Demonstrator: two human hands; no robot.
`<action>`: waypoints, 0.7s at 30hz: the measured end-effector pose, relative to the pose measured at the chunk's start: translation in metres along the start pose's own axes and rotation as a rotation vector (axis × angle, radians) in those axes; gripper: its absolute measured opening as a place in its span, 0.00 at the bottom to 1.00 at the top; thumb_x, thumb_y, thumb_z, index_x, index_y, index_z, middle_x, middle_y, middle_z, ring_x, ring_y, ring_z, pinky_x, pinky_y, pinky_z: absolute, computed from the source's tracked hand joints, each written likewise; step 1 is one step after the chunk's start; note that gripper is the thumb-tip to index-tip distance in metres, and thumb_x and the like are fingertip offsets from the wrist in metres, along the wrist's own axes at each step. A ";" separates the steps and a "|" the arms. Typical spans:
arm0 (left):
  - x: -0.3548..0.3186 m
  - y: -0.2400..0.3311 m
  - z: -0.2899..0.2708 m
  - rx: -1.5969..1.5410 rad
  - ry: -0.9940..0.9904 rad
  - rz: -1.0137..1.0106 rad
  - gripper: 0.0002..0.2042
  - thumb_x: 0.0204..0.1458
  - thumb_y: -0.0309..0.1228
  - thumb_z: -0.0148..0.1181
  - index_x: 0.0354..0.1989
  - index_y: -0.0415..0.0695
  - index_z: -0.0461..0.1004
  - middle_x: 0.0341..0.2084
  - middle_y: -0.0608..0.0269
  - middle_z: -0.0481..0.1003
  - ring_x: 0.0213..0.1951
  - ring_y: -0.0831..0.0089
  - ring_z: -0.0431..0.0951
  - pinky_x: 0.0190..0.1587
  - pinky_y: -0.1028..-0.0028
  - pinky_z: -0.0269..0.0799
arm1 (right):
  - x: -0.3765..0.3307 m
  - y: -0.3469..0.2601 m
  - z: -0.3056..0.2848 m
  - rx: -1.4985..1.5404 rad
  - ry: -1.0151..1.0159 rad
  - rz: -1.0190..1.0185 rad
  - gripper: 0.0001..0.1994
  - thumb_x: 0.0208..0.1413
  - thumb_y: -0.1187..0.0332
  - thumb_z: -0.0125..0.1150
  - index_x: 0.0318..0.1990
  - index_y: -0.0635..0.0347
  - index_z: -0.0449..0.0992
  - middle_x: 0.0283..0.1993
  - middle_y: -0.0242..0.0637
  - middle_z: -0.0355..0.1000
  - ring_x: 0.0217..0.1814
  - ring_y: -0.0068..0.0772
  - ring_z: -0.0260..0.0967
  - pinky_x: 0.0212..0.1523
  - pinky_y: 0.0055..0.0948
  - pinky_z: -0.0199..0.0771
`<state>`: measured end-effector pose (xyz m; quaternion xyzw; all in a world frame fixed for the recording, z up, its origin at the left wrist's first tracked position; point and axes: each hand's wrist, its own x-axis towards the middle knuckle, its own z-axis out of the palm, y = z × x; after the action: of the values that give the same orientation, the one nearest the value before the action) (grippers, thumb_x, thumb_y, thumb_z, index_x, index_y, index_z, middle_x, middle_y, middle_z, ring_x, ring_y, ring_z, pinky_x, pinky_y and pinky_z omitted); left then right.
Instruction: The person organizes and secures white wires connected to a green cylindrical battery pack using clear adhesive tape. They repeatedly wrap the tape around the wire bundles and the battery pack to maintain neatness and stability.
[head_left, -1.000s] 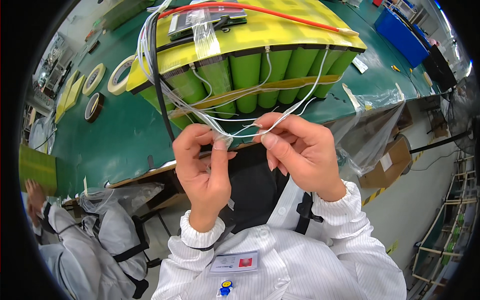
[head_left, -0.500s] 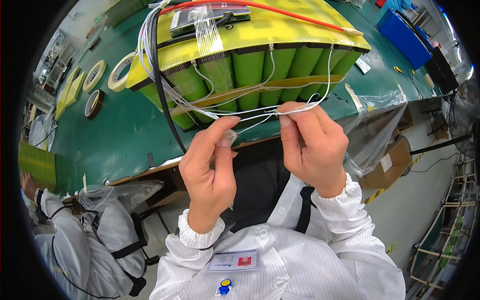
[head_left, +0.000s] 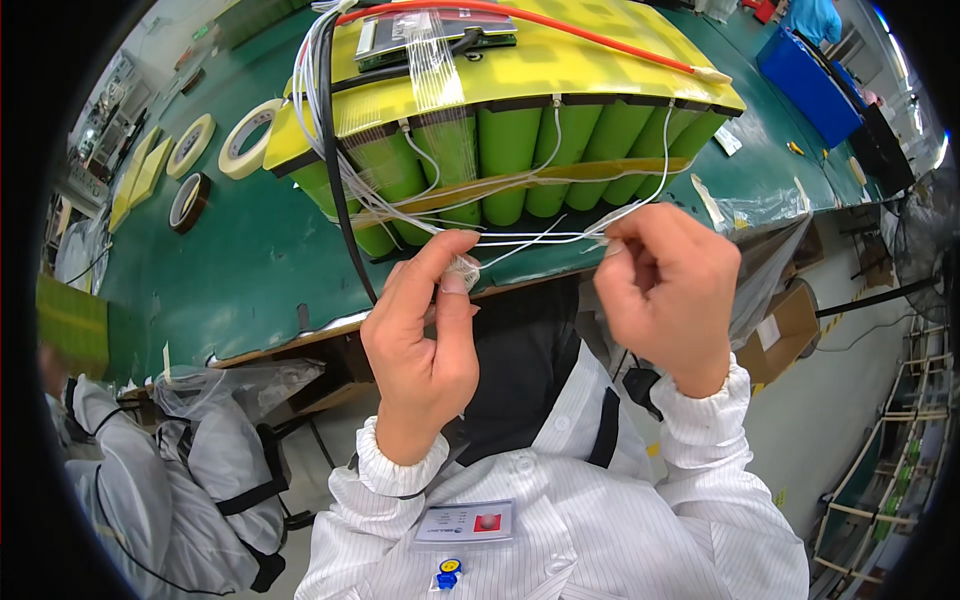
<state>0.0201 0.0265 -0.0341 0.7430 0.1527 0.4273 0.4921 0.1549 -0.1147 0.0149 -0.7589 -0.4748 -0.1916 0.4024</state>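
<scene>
The left hand [head_left: 425, 335] pinches a small translucent piece [head_left: 463, 271] at its fingertips, beside thin white insulated wires [head_left: 545, 237]; the right hand [head_left: 672, 285] grips those wires between thumb and forefinger, just apart from the left. The strands run back to the long battery pack of green cylinders under a yellow sheet [head_left: 505, 150], which stands on the green surface [head_left: 255, 275] just beyond both hands. The step in hand looks like separating and straightening the wires; the next move seems to call for a light, steady pinch, without tugging at their joints.
</scene>
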 end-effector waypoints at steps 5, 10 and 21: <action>0.000 0.002 0.000 -0.036 -0.017 -0.046 0.14 0.59 0.19 0.50 0.51 0.37 0.76 0.35 0.58 0.77 0.33 0.77 0.76 0.30 0.78 0.77 | -0.002 0.001 -0.005 0.097 0.019 0.093 0.04 0.42 0.81 0.58 0.27 0.64 0.74 0.20 0.36 0.68 0.15 0.27 0.61 0.18 0.24 0.62; -0.001 0.001 -0.004 -0.011 -0.061 -0.049 0.15 0.61 0.20 0.48 0.54 0.37 0.74 0.40 0.60 0.77 0.40 0.79 0.76 0.33 0.79 0.81 | -0.003 0.015 -0.015 -0.002 0.070 0.154 0.03 0.41 0.81 0.58 0.27 0.64 0.75 0.19 0.35 0.67 0.14 0.24 0.60 0.18 0.23 0.60; 0.003 0.004 0.000 0.014 0.005 -0.024 0.14 0.55 0.16 0.51 0.48 0.37 0.77 0.30 0.58 0.76 0.28 0.77 0.74 0.27 0.79 0.72 | 0.002 0.032 -0.016 0.151 0.171 0.224 0.02 0.45 0.80 0.59 0.27 0.65 0.74 0.21 0.34 0.68 0.16 0.22 0.62 0.19 0.21 0.60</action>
<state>0.0210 0.0265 -0.0290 0.7435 0.1660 0.4220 0.4914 0.1854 -0.1334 0.0123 -0.7558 -0.3640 -0.1732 0.5160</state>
